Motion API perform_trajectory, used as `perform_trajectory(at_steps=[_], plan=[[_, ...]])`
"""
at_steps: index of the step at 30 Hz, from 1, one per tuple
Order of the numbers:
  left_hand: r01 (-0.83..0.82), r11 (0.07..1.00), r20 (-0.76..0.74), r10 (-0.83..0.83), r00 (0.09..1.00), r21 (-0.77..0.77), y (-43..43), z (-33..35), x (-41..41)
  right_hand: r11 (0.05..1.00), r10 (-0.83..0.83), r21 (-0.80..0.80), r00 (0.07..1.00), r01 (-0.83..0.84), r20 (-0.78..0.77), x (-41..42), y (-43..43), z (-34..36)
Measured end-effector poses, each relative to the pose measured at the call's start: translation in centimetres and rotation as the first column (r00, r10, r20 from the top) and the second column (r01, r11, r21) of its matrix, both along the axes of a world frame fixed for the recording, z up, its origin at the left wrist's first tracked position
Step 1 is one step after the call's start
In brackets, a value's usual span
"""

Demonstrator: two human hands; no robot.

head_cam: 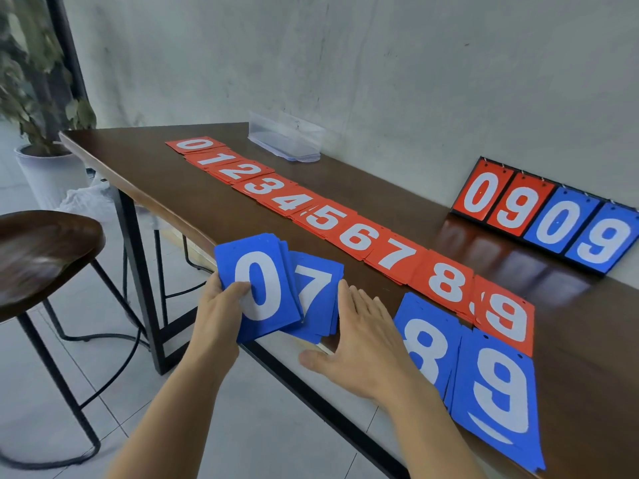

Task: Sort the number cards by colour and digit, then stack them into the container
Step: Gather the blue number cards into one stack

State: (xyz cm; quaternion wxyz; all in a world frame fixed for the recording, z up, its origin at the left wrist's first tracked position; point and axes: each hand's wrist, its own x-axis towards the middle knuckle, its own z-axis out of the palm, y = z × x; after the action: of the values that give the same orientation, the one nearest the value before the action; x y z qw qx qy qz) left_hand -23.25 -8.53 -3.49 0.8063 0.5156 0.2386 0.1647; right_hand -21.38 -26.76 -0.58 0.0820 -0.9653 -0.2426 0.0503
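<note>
My left hand (221, 305) grips a stack of blue cards with a blue 0 (257, 285) on top, thumb lying across the digit. A blue 7 pile (316, 299) lies on the table just right of it. My right hand (366, 347) is spread flat with straight fingers beside the 7 pile, partly covering the blue 8 pile (428, 340). A blue 9 pile (498, 395) lies at the near right. Red piles run in a diagonal row from 0 (193, 145) to 9 (508, 316). A clear plastic container (287, 140) sits at the back by the wall.
A scoreboard (546, 216) showing 0909 in red and blue leans against the wall at the right. The dark wooden table (148, 174) has a round stool (41, 250) to its left, and a potted plant (41, 133) stands in the far left corner.
</note>
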Motion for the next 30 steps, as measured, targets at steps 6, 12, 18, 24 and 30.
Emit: perform_trajectory(at_steps=[6,12,18,24,30], plan=[[0.040,0.999,-0.010,-0.041,0.999,-0.032,-0.7,-0.8,0.2,0.998,0.067,0.017,0.998,-0.067,-0.013,0.2,1.0,0.0],[0.066,0.997,0.010,-0.065,0.998,-0.028,-1.5,-1.0,-0.1,0.991,0.135,0.010,0.991,-0.135,-0.013,0.0,2.6,-0.1],[0.062,0.998,0.057,-0.061,0.996,-0.013,-2.2,-1.2,-1.5,0.983,0.169,0.069,0.986,-0.169,0.002,-0.5,2.3,0.2],[0.074,0.995,0.125,-0.065,0.990,-0.071,-3.4,-0.9,-1.8,0.987,-0.122,0.104,0.992,0.120,0.013,-3.6,-4.6,1.4],[0.091,0.992,0.100,-0.082,0.992,-0.085,-4.4,-0.2,-1.6,0.957,-0.283,0.055,0.959,0.284,-0.025,-5.2,-8.4,1.4]])
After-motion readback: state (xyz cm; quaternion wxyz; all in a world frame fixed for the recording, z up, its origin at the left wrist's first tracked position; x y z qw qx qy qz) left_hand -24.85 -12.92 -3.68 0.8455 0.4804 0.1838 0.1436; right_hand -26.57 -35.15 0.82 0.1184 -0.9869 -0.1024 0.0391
